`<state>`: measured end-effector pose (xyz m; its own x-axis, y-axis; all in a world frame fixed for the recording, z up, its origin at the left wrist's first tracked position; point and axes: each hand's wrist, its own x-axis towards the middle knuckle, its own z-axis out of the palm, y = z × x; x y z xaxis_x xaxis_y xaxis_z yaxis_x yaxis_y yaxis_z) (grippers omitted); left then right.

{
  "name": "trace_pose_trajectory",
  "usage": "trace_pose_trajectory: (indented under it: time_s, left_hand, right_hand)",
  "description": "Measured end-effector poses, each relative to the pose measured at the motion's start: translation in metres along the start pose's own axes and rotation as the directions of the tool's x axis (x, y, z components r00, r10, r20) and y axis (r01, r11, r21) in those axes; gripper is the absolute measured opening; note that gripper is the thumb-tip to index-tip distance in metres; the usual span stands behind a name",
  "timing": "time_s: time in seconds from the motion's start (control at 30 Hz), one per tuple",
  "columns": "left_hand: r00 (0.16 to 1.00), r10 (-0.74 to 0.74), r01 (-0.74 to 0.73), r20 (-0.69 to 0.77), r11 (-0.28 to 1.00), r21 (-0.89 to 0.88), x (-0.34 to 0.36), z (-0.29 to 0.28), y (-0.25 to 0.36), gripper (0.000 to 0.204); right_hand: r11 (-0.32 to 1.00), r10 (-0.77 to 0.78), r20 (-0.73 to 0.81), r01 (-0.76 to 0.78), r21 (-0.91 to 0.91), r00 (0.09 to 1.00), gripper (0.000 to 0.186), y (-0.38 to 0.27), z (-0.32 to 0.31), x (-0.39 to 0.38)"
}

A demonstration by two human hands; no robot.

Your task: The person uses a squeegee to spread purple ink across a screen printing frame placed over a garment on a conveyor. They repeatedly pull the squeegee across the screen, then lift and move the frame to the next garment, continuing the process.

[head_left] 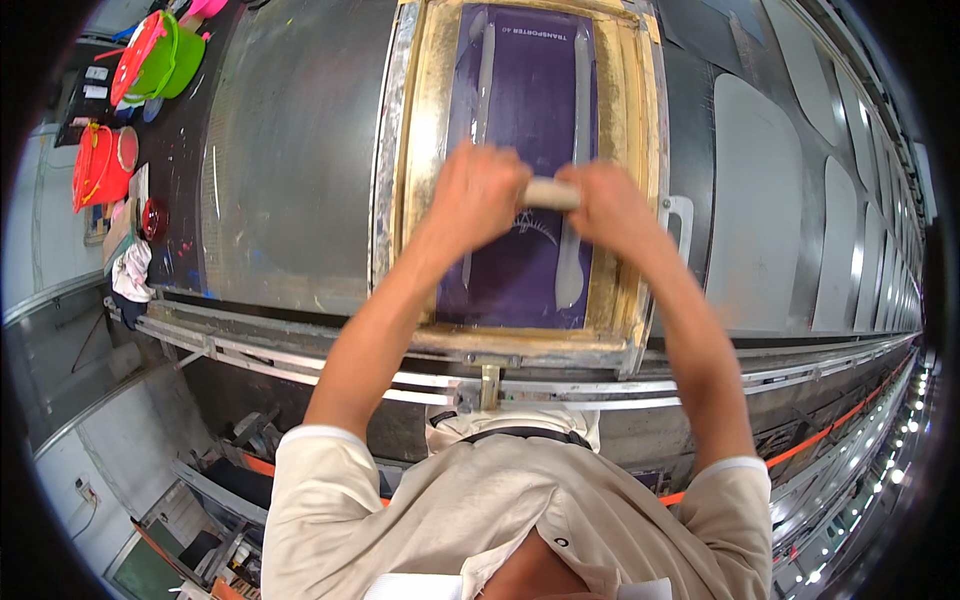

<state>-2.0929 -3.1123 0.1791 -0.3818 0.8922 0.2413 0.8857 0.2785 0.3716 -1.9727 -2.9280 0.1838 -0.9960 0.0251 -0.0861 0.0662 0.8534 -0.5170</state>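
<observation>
My left hand (482, 192) and my right hand (610, 203) are closed around the two ends of a squeegee. Between the fists its pale round handle (550, 194) shows; the blade is hidden below. Under it lies a printing screen with purple mesh (532, 110), set in a worn, yellowish wooden frame (652, 90). Pale grey ink (570, 280) runs in long streaks down both sides of the mesh. Small print marks the mesh's far end, and a light curved design (535, 228) shows just below the handle.
Left of the screen stretches a dark, flat table surface (290, 150). Red (103, 165) and green (170, 65) buckets and some rags (132, 270) stand along the far left. Rows of grey panels (755, 200) lie to the right. A metal rail (620, 390) runs along the near edge.
</observation>
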Motion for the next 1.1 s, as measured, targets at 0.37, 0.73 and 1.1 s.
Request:
trace_pose_trajectory:
  time_s: [0.37,0.73,1.1]
  left_hand:
    - [0.992,-0.045,0.049,0.117,0.998,-0.026,-0.113,-0.012,0.073,0.021]
    - [0.999,0.046,-0.048,0.012,0.982,0.183,0.168,-0.004,-0.105,0.021]
    - [1.000,-0.010,0.011,-0.008,0.984,0.176,0.237,0.006,-0.148,0.023]
  right_hand:
    - [0.999,-0.028,-0.002,0.028,-0.020,1.000,0.032,-0.077,0.032,-0.109]
    - [0.983,0.018,-0.110,-0.038,-0.180,0.994,0.018,0.079,-0.080,0.155]
    - [0.972,0.131,-0.115,-0.150,-0.180,0.985,0.027,0.127,-0.098,0.233]
